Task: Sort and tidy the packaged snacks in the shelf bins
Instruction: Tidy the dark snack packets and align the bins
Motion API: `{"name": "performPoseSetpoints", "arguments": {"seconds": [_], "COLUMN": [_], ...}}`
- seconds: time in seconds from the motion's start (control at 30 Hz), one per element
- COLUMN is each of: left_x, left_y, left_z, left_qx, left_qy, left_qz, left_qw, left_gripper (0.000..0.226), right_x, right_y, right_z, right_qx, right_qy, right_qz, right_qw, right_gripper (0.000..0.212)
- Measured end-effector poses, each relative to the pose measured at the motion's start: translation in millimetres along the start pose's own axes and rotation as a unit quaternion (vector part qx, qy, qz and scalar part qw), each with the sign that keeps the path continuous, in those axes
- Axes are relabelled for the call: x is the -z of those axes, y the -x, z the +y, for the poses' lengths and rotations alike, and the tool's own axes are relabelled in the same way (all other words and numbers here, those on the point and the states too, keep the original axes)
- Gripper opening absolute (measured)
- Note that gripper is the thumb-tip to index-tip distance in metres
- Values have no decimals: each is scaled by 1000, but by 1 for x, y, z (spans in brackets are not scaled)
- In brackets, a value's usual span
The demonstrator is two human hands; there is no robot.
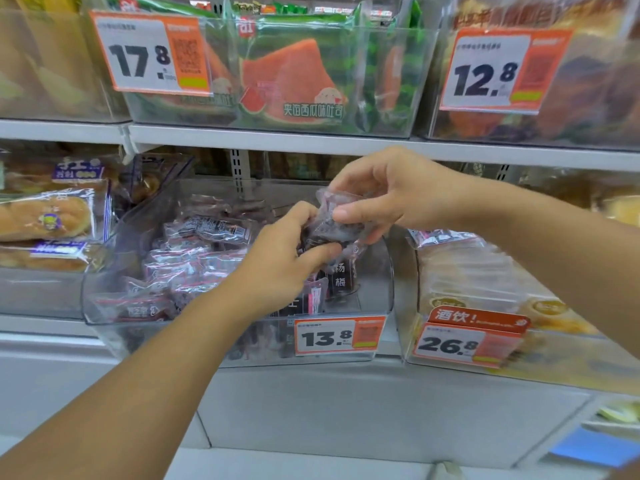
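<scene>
Both hands raised over clear plastic bin [104, 299] on lower shelf, price tag [339, 336] on its front reading 13.8. Left hand [280, 265] curled, thumb and fingers pinching lower edge of small clear snack packet [334, 226] with dark contents. Right hand [398, 195] pinching upper part of same packet between thumb and fingers, other fingers bent. Packet held above bin's right half, clear of the stock below. In bin: loose pile of similar dark packets [194, 261] with red-edged wrappers; upright packs under the hands printed 杨梅. Bin to right tagged 26.8 [450, 344], with orange sign 酒饮!. Upper shelf: bin of green watermelon toast packs [298, 77] printed 夹馅西瓜味吐司, tagged 17.8 [145, 53]; neighbouring bin tagged 12.8 [485, 72]. Wrapped bread rolls [45, 216] at far left. Smaller print on tags unreadable.
</scene>
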State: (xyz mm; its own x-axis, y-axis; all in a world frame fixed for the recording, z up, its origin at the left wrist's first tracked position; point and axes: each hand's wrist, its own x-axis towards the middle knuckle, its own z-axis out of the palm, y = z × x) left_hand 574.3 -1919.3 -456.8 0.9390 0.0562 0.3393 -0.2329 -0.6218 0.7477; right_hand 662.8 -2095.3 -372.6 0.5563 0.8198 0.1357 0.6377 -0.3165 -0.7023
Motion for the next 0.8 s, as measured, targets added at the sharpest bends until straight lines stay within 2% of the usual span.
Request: {"name": "performPoseSetpoints", "arguments": {"seconds": [0.07, 0.13, 0.2, 0.3, 0.4, 0.5, 0.6, 0.67, 0.77, 0.8], "left_x": [-1, 5, 15, 21, 20, 17, 17, 18, 22, 28], "left_y": [-1, -1, 1, 7, 9, 7, 7, 9, 11, 13], "left_z": [4, 2, -3, -13, -16, -13, -15, -16, -15, -14], "left_qx": [7, 22, 44, 74, 67, 57, 50, 48, 35, 34], "left_qy": [-72, -151, -222, -268, -288, -313, -324, -327, -295, -267], "left_qz": [-21, -45, -84, -170, -181, -156, -136, -125, -115, -103], "left_qw": [997, 987, 970, 946, 938, 935, 935, 936, 948, 957], "left_gripper": [25, 47, 75, 82, 84, 84, 84, 82, 76, 73], "right_x": [0, 4, 0, -23, -46, -54, -56, -60, -74, -78], "right_y": [-1, -3, -7, -16, -17, -19, -26, -30, -38, -40], "right_z": [-10, -18, -20, -3, 16, 26, 23, 19, 18, 17], "right_qx": [56, 104, 116, 117, 68, 15, -8, -19, 1, -3], "right_qy": [174, 322, 409, 517, 558, 539, 516, 552, 616, 623], "right_qz": [36, 73, 62, 22, -34, -97, -131, -130, -93, -90], "right_qw": [983, 938, 903, 848, 826, 837, 846, 823, 783, 777], "right_gripper": [13, 9, 8, 10, 10, 3, 37, 47, 37, 41]}}
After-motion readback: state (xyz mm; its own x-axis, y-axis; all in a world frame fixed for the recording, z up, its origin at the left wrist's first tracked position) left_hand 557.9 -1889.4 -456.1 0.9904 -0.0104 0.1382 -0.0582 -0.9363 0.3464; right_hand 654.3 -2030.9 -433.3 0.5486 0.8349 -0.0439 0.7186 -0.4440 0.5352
